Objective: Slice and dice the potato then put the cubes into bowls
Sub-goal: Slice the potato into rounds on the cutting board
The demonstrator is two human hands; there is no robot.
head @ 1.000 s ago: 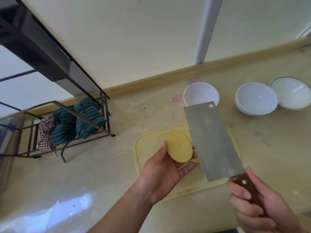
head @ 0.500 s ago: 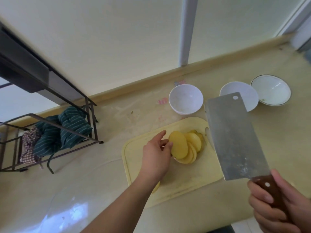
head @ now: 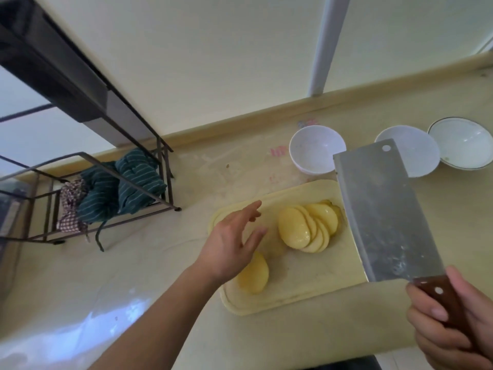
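The left hand (head: 231,244) hovers with fingers spread and holding nothing over the pale yellow plastic cutting board (head: 298,287), where a fanned stack of round yellow potato slices (head: 306,227) lies beside an uncut potato chunk (head: 253,275). The right hand (head: 450,324) grips the brown wooden handle of a wide steel cleaver (head: 384,212), raised over the board's right edge. Three white bowls (head: 316,149) sit behind the board on the beige counter (head: 160,265).

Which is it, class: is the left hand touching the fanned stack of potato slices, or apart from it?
Apart. The head view shows bare cutting board between the left hand and the potato slices.
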